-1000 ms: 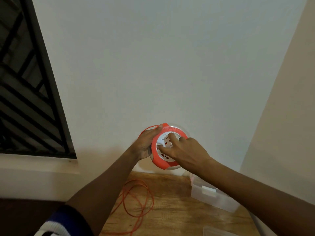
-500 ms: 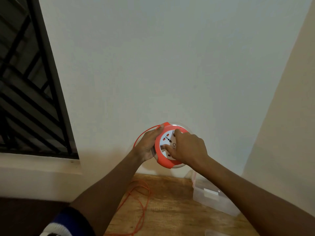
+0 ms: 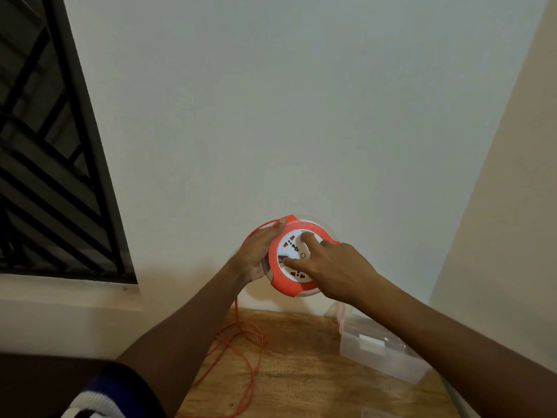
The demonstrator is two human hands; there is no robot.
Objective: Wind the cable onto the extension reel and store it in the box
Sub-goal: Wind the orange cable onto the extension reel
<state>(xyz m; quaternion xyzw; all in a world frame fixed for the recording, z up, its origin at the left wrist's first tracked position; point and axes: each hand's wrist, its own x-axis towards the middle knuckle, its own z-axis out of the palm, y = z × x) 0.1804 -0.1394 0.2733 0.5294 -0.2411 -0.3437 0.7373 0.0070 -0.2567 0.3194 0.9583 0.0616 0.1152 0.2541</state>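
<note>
An orange and white extension reel [image 3: 291, 283] with sockets on its face is held up in front of the wall, above the wooden table [image 3: 304, 372]. My left hand [image 3: 256, 253] grips its left rim from behind. My right hand [image 3: 328, 263] lies on the white face, with the fingers spread over the centre part. An orange cable [image 3: 241, 342] arcs over my left hand, hangs down from the reel and lies in loose loops on the table. A clear plastic box [image 3: 379, 354] stands open on the table at the right, below my right forearm.
A window with black bars [image 3: 48, 164] fills the left side above a pale sill. White walls meet in a corner at the right. A clear lid edge [image 3: 370, 413] shows at the bottom right of the table.
The white face of the reel has turned under my right hand's fingers. The loose cable loops on the table have shrunk and shifted as cable is drawn up.
</note>
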